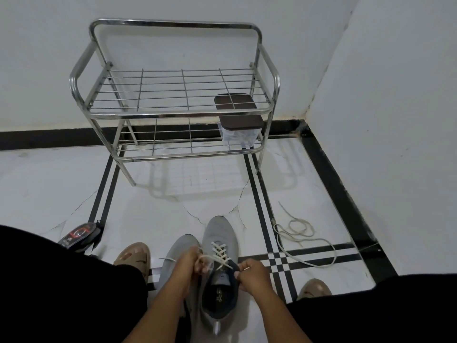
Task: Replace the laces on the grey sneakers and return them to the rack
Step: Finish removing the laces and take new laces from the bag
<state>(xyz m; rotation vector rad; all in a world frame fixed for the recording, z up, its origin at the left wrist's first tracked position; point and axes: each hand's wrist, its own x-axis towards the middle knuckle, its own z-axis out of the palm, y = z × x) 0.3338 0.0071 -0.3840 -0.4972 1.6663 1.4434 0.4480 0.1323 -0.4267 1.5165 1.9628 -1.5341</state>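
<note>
Two grey sneakers (217, 246) side by side on the tiled floor (173, 199), toes pointing toward the rack, between the person's knees. Right-hand sneaker laced with a cream lace (220, 252) criss-crossed up the eyelets; left-hand sneaker mostly hidden behind the left forearm, lacing not readable.

Left hand (190, 264) curled, pinching the lace ends just left of the tongue. Right hand (252, 272) curled at the dark collar, thumb and fingers closed on something there; lace end or collar edge, cannot tell which.

Loose old lace (300, 233) coiled on the floor to the right of the sneakers, well apart from both hands.

Steel rack (173, 112) against the wall beyond, two wire shelves. Clear box with brown lid (241, 127) on the lower shelf, right end; contents too faint to make out through the wall. Upper shelf wires cross in front of the lid.

Dark packet with red print (79, 235) on the floor at left, partly cut off by the black-clothed leg. Tan sandalled feet (134, 256) either side of the sneakers, the right one half hidden.
</note>
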